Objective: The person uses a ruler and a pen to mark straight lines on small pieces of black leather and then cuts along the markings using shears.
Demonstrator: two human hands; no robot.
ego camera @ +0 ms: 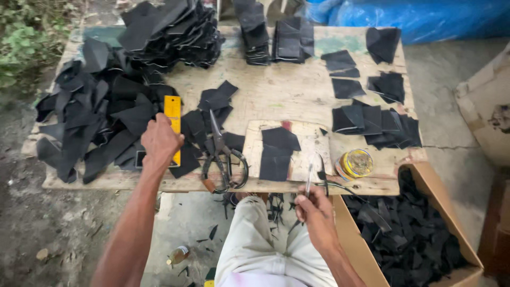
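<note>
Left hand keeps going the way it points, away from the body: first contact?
Likely the yellow ruler already under the left hand; beyond that, the heap of black cut pieces. Depth is unclear.
</note>
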